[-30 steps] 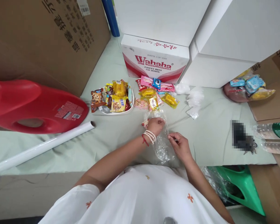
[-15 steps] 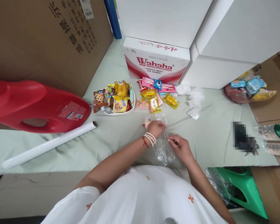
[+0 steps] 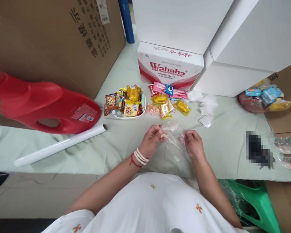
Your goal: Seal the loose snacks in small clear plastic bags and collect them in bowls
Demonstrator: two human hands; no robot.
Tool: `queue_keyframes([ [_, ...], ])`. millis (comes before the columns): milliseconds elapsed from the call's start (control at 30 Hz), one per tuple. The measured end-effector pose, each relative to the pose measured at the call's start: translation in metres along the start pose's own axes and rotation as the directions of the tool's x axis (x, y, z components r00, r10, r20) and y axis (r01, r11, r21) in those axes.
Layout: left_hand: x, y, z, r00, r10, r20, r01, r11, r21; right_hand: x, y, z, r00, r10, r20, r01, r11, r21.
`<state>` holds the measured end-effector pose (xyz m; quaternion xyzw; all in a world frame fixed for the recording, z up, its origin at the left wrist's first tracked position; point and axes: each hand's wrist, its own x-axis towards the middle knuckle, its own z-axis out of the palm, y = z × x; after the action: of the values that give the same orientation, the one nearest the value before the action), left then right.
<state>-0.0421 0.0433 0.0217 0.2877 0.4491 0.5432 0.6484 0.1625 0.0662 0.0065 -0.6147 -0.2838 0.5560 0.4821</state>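
My left hand (image 3: 152,139) and my right hand (image 3: 193,143) each pinch an edge of a clear plastic bag (image 3: 175,141) and hold it between them just above the pale green cloth (image 3: 116,142). Something small and pinkish shows inside the bag near my right fingers; I cannot make out what it is. Beyond the bag lie loose snack packets (image 3: 168,100) in yellow, pink and blue wrappers. To their left stands a white dish (image 3: 133,117) heaped with more snack packets (image 3: 126,102).
A red jug (image 3: 41,103) lies on its side at left, with a white roll (image 3: 60,145) in front of it. A Wahaha carton (image 3: 168,66), white boxes (image 3: 244,48) and a brown carton (image 3: 50,38) stand behind. Small clear bags (image 3: 206,108), a snack bag (image 3: 264,95) and a green stool (image 3: 254,197) sit right.
My left hand has come back out of the bag toward me and now pinches its edge. My right hand has risen to the bag's other edge. The view shifted rightward.
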Motion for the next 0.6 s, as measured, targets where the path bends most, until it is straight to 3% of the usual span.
queue_keyframes([
  [100,-0.006,0.011,-0.030,0.995,-0.086,-0.054,0.074,0.977,-0.200,0.002,0.002,-0.007,0.993,0.037,-0.111,-0.039,0.999,-0.011],
  [200,-0.006,0.011,-0.045,0.989,-0.095,-0.116,0.063,0.965,-0.253,-0.001,-0.001,-0.007,0.992,-0.014,-0.123,-0.004,0.989,-0.145],
  [267,-0.006,0.008,-0.043,0.991,-0.074,-0.112,0.046,0.970,-0.240,-0.007,-0.005,-0.004,0.997,-0.070,-0.025,0.060,0.958,-0.279],
  [333,-0.007,0.004,-0.034,0.996,-0.053,-0.065,0.038,0.976,-0.214,-0.014,-0.013,0.000,0.984,-0.094,0.151,0.148,0.906,-0.397],
  [400,-0.007,0.003,-0.024,1.000,-0.021,-0.021,0.017,0.982,-0.189,-0.021,-0.025,0.002,0.947,-0.157,0.279,0.282,0.823,-0.493],
  [533,-0.009,0.006,-0.014,0.998,0.053,0.015,-0.050,0.988,-0.144,-0.025,-0.050,-0.001,0.825,-0.506,0.251,0.514,0.488,-0.705],
  [600,-0.010,0.009,-0.012,0.996,0.072,0.045,-0.066,0.990,-0.127,-0.023,-0.055,0.001,0.791,-0.538,0.290,0.547,0.411,-0.729],
])
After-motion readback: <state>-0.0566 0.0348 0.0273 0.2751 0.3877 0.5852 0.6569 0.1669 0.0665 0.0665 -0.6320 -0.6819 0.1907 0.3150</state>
